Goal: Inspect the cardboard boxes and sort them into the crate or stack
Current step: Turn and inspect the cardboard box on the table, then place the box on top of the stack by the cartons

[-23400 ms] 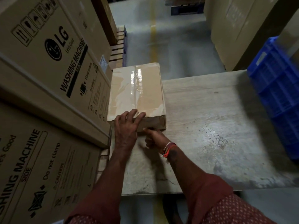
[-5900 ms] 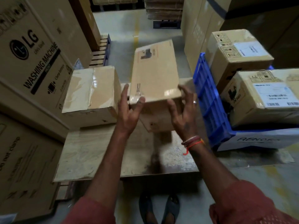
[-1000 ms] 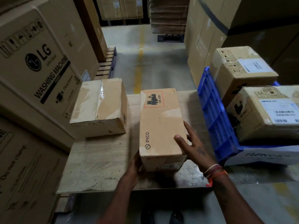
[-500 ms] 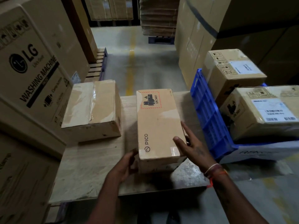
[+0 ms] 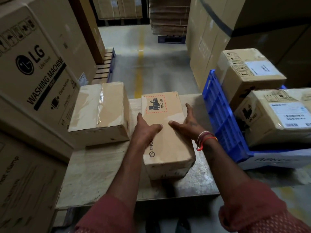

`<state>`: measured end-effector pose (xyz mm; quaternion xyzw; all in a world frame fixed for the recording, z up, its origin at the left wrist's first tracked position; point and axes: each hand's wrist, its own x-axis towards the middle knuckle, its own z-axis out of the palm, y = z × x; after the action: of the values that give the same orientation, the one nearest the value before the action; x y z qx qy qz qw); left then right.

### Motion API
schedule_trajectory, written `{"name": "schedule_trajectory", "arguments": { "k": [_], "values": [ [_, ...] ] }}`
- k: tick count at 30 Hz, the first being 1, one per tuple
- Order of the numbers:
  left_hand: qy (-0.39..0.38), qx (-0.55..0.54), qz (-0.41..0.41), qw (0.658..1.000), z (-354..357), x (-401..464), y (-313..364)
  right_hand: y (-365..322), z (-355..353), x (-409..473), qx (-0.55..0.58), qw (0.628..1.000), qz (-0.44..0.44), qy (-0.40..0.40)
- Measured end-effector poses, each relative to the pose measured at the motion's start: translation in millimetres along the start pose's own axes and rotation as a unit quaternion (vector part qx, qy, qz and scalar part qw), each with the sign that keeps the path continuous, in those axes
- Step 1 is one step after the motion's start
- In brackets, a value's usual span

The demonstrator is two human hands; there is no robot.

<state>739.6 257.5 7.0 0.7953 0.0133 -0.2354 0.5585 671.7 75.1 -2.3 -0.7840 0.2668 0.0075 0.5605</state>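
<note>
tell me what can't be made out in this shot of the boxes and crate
All in the head view:
- PICO box: the left hand covers part of the brand lettering; its far end faces away.
- Blue crate: two labelled boxes hide its inside, and the frame's right edge cuts it.
- White labels on those boxes: print too small to read.
- Taped box: its underside is unseen.

Colours and patterns, warehouse table

Pico box [image 5: 168, 142]: tan card, black lettering, red-dashed battery mark. Taped box [image 5: 99, 111]: tan with glossy clear tape. Crate [image 5: 222, 121]: bright blue lattice. Crate boxes [image 5: 249, 76]: tan, white labels, black symbols. Table [image 5: 101, 172]: pale grey-beige, mottled. Sleeves [image 5: 252, 212]: rust red, fine pale dots. Wrist threads [image 5: 204, 138]: white, red, orange. Floor line [image 5: 140, 64]: yellow on grey.
</note>
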Motion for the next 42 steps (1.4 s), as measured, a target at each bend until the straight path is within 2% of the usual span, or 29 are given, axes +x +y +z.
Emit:
{"name": "schedule_trajectory", "arguments": {
  "k": [4,6,9,11,13,16,18,23,27,31,33,36,39,42],
  "values": [
    [-0.022,0.0,-0.013,1.0,-8.3,3.6,13.9,0.0,7.6,-5.5,-0.085,0.994,-0.044,0.054],
    [-0.075,-0.013,-0.049,0.996,-19.4,-0.1,4.9,-1.3,14.2,-16.8,-0.124,0.989,-0.033,0.077],
    [-0.182,-0.161,-0.113,0.964,-22.5,-15.7,-20.7,-6.2,28.0,-36.0,-0.199,0.975,-0.032,0.088],
    [-0.185,-0.192,-0.105,0.958,-21.9,-22.0,-34.3,-5.8,24.5,-48.7,-0.197,0.973,-0.049,0.112],
    [-0.188,-0.154,-0.05,0.969,-23.0,-23.9,-43.0,-2.4,8.0,-59.7,-0.115,0.984,-0.06,0.126],
    [-0.128,-0.13,0.028,0.983,-25.2,-21.8,-52.1,6.9,-15.7,-79.6,0.088,0.986,-0.056,0.127],
    [-0.1,-0.083,0.026,0.991,-21.7,-19.1,-55.6,12.7,-16.6,-90.6,0.15,0.98,-0.042,0.123],
    [-0.16,0.018,0.03,0.987,-27.3,-14.8,-47.7,19.5,-16.9,-101.8,0.188,0.97,-0.05,0.146],
    [-0.057,-0.038,0.1,0.993,-43.7,-20.1,-25.4,2.9,-33.2,-97.5,0.219,0.959,-0.095,0.151],
    [-0.022,-0.05,0.152,0.987,-72.6,-22.3,1.5,-20.6,-31.9,-82.4,0.201,0.962,-0.105,0.15],
    [0.027,-0.015,0.159,0.987,-90.1,-20.7,10.0,-37.4,-22.1,-68.1,0.151,0.975,-0.118,0.113],
    [0.081,0.036,0.148,0.985,-125.7,-9.9,23.0,-70.6,5.7,-45.6,0.19,0.975,-0.113,0.022],
    [0.105,-0.002,0.151,0.983,-175.4,5.8,35.5,-116.1,45.5,-20.0,0.25,0.964,-0.081,-0.031],
    [0.118,-0.007,0.158,0.98,-232.7,23.2,46.9,-128.6,90.5,35.2,0.269,0.955,-0.085,-0.094]
  ]
}}
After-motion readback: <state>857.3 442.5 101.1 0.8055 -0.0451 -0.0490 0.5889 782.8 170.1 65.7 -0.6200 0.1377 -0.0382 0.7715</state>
